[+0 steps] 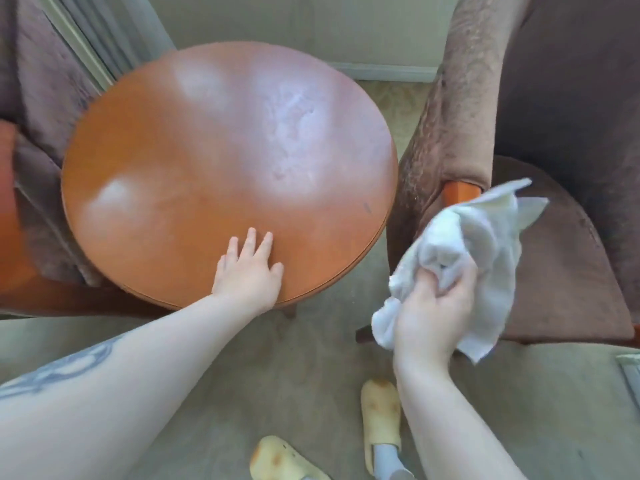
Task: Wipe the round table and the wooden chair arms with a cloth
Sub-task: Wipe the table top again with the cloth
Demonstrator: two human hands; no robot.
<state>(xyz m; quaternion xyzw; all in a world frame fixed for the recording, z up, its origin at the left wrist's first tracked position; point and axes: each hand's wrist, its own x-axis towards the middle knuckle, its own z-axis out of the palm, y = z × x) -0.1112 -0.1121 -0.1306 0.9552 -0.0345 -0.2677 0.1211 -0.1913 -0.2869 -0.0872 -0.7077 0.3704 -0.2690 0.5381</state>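
Note:
A round orange-brown wooden table [166, 188] fills the middle of the view, with pale glare patches on its top. My left hand [247, 273] lies flat on its near edge, fingers spread, holding nothing. My right hand [431, 315] is closed around a crumpled white cloth [485, 244], held in the air right of the table. The cloth hangs over the wooden arm [460, 192] of the brown upholstered chair [568, 258] on the right; only the arm's far orange end shows.
A second brown chair [45, 109] with an orange wooden arm [8, 216] stands to the left of the table. Beige carpet [294, 368] lies below. My two feet in tan slippers [381, 414] stand near the bottom edge. A wall skirting runs behind.

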